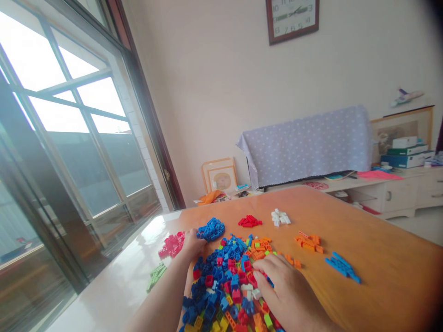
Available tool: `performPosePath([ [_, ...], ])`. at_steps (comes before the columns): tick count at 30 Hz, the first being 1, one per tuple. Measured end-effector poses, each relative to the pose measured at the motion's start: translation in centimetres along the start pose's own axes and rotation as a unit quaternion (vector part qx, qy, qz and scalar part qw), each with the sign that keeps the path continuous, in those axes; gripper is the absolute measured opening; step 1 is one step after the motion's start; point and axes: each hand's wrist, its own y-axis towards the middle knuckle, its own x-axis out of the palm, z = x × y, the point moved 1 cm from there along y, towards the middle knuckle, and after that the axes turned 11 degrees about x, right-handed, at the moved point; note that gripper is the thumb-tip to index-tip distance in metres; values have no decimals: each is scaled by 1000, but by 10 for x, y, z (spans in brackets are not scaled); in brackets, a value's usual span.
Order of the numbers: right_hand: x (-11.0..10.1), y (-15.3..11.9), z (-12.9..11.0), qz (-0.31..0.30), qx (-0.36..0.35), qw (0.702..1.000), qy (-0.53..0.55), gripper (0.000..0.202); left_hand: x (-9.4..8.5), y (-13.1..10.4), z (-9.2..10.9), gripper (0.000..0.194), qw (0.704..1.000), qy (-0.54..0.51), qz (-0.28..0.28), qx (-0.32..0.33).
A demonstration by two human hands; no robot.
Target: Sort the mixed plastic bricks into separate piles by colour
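My left hand (194, 243) reaches forward to the near left edge of a small pile of blue bricks (212, 228). Its fingertips are mostly hidden, so I cannot see whether anything is in them. A flat cluster of pink bricks (171, 245) lies just left of that hand. My right hand (282, 279) rests palm down over the right side of a big mixed heap of toy building bricks (224, 281), fingers bent and thumb apart. Blue, red, yellow, orange, white and green bricks make up this heap.
Sorted by colour on the wooden table (374, 240) are light green bricks (156, 276), red bricks (249, 221), white bricks (280, 217), orange bricks (309, 242) and long blue bricks (342, 266). Beyond it stands a low white cabinet (399, 196). A glass window (104, 152) is left.
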Motion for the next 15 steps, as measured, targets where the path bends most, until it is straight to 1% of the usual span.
performPosePath([
  [4, 1, 0, 0, 0, -4, 1000, -7, 24, 3, 0, 0, 39, 1000, -25, 1, 13],
  [8, -1, 1, -1, -7, -1, 1000, -6, 24, 1, -4, 3, 36, 998, -55, 3, 25],
  [12, -5, 0, -2, -8, 0, 1000, 8, 24, -5, -14, 6, 37, 996, -82, 10, 13],
  [15, -8, -2, -4, -5, 2, 1000, 13, 25, -13, -25, 8, 38, 995, -100, 14, 3],
])
